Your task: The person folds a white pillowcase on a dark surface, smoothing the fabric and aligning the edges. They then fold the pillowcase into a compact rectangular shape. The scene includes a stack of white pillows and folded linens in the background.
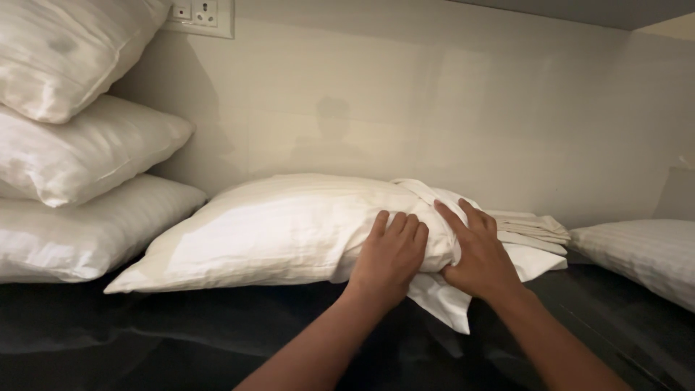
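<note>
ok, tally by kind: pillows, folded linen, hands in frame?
Pillows: 5, three stacked at left, the one under both hands, one at right
Folded linen piles: 1
Hands: 2, left hand, right hand
Total: 8
</note>
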